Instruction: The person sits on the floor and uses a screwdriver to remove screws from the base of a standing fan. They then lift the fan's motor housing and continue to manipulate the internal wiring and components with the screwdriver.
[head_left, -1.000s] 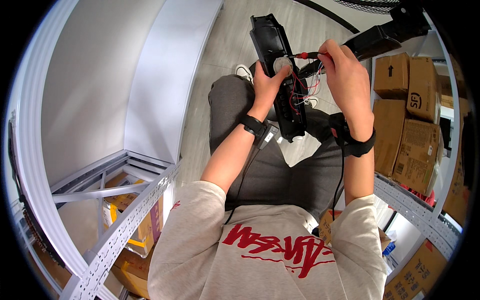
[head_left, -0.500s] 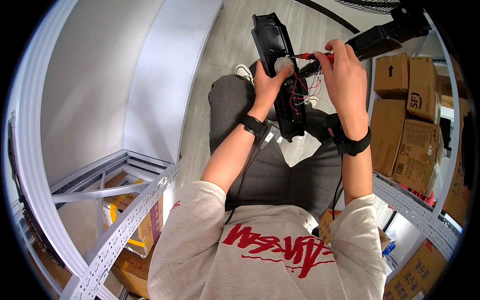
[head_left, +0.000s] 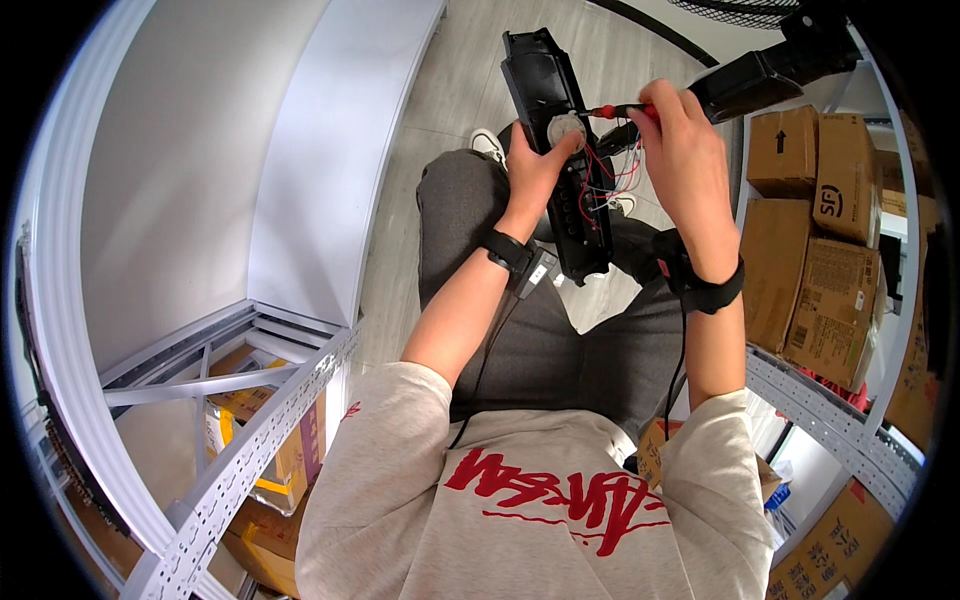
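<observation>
A long black plastic housing [head_left: 542, 78] is held above my knees, tilted, with its open inner side facing up. My left hand [head_left: 535, 170] grips it from the left, the thumb pressing on a round translucent part [head_left: 566, 128] mounted in its middle. My right hand [head_left: 690, 150] pinches a red-and-black screwdriver [head_left: 608, 111] by the handle. Its shaft points left, and the tip is at the upper edge of the round part; I cannot tell whether it sits in a screw. Thin red and white wires [head_left: 628, 178] loop out of the housing on its right side.
Cardboard boxes [head_left: 780, 260] are stacked on a metal shelf to the right. A black metal arm [head_left: 745, 88] reaches in from the upper right. On the left stand a white panel [head_left: 320, 150] and a perforated metal frame [head_left: 250, 435]. Cables hang from both wristbands.
The fingers of my right hand have shifted slightly on the screwdriver handle, exposing more black. The housing and my left hand are almost unmoved.
</observation>
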